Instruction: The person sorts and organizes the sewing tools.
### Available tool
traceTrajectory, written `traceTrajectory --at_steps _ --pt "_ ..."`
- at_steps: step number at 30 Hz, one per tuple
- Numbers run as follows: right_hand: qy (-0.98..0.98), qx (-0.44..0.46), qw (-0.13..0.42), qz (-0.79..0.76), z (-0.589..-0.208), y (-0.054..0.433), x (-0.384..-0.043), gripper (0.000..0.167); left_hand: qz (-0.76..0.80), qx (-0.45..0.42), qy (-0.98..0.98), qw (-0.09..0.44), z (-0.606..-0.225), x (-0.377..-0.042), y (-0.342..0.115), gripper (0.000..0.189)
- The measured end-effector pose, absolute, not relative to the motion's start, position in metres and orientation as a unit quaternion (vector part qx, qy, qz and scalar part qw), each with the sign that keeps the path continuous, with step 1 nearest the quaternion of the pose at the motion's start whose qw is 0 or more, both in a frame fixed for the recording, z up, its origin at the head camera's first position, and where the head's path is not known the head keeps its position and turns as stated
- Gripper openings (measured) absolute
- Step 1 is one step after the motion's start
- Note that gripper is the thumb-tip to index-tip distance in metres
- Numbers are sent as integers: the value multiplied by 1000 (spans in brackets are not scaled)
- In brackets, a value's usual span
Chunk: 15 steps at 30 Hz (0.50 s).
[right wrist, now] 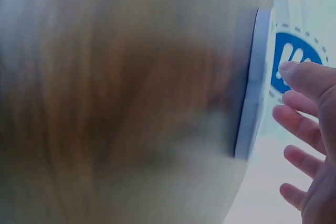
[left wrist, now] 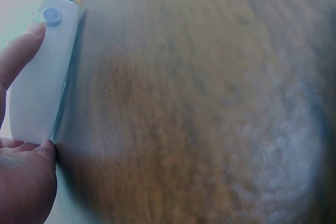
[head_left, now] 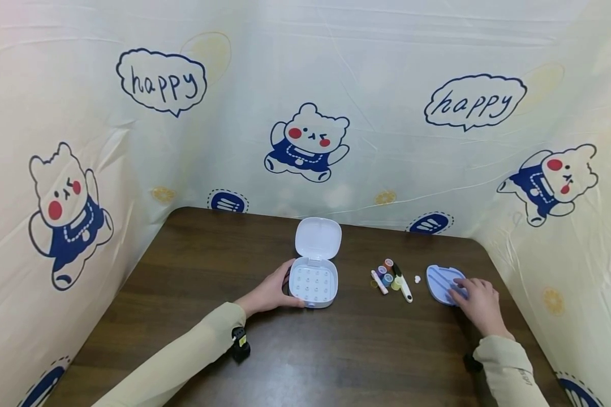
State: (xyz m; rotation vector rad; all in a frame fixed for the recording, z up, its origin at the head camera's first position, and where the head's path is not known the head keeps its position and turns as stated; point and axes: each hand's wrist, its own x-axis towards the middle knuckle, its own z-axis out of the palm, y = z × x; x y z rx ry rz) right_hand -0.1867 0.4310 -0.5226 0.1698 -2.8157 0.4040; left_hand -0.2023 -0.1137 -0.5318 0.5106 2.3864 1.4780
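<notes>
A small white plastic box (head_left: 313, 282) stands on the table with its lid (head_left: 318, 238) raised, several little round pegs inside. My left hand (head_left: 270, 291) holds it at the left side, the thumb on the front wall below the round button (left wrist: 52, 17) and the other fingers at the far side. Over at the right, my right hand (head_left: 481, 302) hovers by a flat blue tray (head_left: 439, 287) with moulded grooves. In the right wrist view its fingers (right wrist: 299, 121) are spread and apart from the tray.
Between box and tray lie several small thread spools (head_left: 387, 280), a pale stick with a pink end (head_left: 379, 281), a white-handled tool with a black top (head_left: 404, 289) and a tiny white piece (head_left: 417, 279). A printed curtain (head_left: 377, 73) surrounds the brown table (head_left: 305, 362).
</notes>
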Motion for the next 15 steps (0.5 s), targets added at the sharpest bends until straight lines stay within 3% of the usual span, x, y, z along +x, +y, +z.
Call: traceTrajectory --at_steps 15 --pt "-941 138 229 209 -513 380 -188 27 514 175 827 145 -533 -203 -114 118"
